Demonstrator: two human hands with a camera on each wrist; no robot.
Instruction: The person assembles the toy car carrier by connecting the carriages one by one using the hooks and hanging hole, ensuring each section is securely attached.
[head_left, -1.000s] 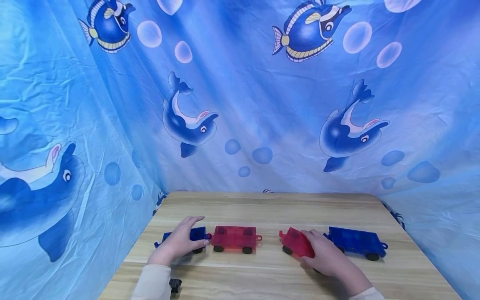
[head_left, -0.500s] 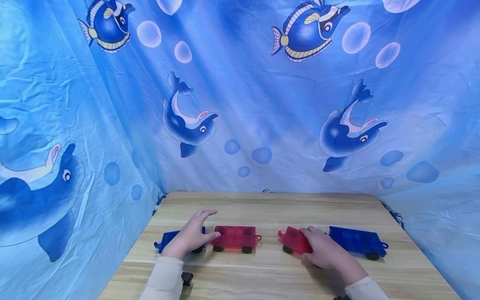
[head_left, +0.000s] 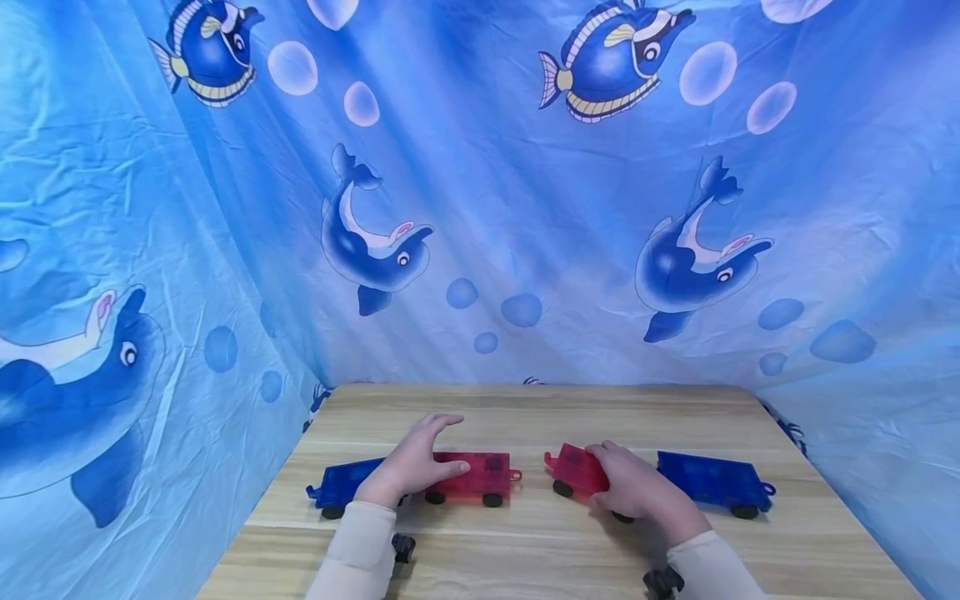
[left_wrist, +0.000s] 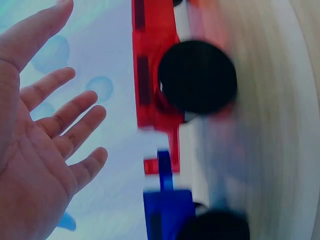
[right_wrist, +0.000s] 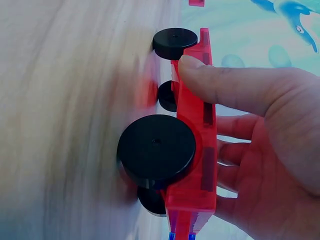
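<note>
My left hand hovers over the left red toy train car, its fingers spread and gripping nothing. Behind it, a blue car is partly covered by that hand. In the left wrist view, the red car's hook meets the blue car's loop. My right hand holds the other red car, thumb on the near side and fingers behind, with the car at an angle on the table. At its rear end a bit of blue shows beside the red coupling. A second blue car stands to the right.
All cars are on a wooden table. A blue sea-print cloth hangs behind and at both sides. Black wrist devices sit by the sleeves. A gap separates the two red cars' facing ends.
My left hand has slid right, from over the left blue car to over the left red car. The right hand has moved its red car slightly left and away from me.
</note>
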